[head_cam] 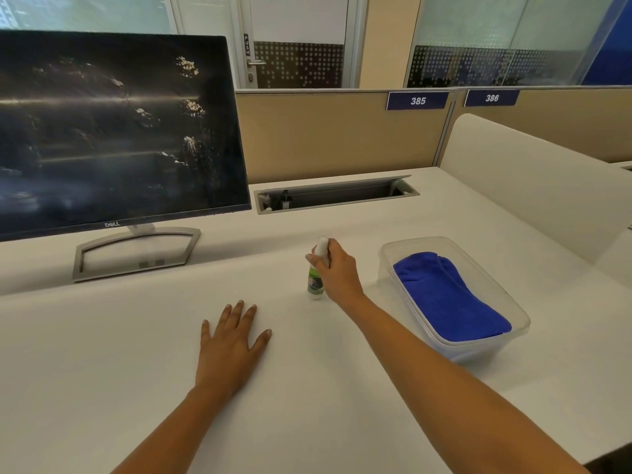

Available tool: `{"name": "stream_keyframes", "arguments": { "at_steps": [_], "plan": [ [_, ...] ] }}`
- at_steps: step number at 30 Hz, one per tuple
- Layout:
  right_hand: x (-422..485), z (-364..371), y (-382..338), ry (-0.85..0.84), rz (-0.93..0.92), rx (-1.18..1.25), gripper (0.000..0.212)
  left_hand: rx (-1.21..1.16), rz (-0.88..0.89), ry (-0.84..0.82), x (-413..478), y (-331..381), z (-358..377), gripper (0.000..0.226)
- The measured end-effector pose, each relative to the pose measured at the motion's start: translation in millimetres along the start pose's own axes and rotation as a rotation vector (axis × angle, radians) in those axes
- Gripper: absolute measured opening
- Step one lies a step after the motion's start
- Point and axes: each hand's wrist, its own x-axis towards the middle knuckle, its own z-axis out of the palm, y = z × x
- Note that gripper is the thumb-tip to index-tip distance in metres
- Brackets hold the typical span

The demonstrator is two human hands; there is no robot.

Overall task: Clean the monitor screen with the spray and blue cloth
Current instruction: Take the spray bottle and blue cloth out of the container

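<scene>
Standing upright mid-desk: small spray bottle [315, 283], green label, white cap, base on the white desk [342, 388]. Wrapped around its upper half, right hand [337, 268], fingers curled closed on the cap and neck. Just to the right, clear plastic tub [513, 309] holding the folded blue cloth [448, 297]. Nearer and to the left, left hand [231, 340] flat on the desk, palm down, fingers spread, holding nothing. Far left, dark monitor [113, 131] on its silver stand [136, 251], screen streaked and smudged.
</scene>
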Motion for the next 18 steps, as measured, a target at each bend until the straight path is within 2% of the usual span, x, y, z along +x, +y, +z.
{"name": "stream_keyframes", "arguments": {
  "at_steps": [6, 12, 15, 18],
  "plan": [
    [4.3, 5.6, 5.1, -0.041, -0.041, -0.046, 0.034, -0.007, -0.005, -0.002, -0.3, 1.1, -0.7, 0.061],
    [-0.9, -10.8, 6.5, -0.028, -0.022, -0.046, 0.06, -0.024, -0.038, -0.02, -0.5, 6.8, -5.0, 0.059],
    [-2.1, -41.9, 5.7, 0.134, -0.116, -0.078, 0.043, -0.116, -0.032, -0.005, 1.3, 26.3, -9.8, 0.054],
    [-4.0, -85.5, 15.1, 0.293, -0.175, -0.208, 0.024, -0.169, 0.092, 0.034, 4.0, 60.1, -11.3, 0.048]
  ]
}}
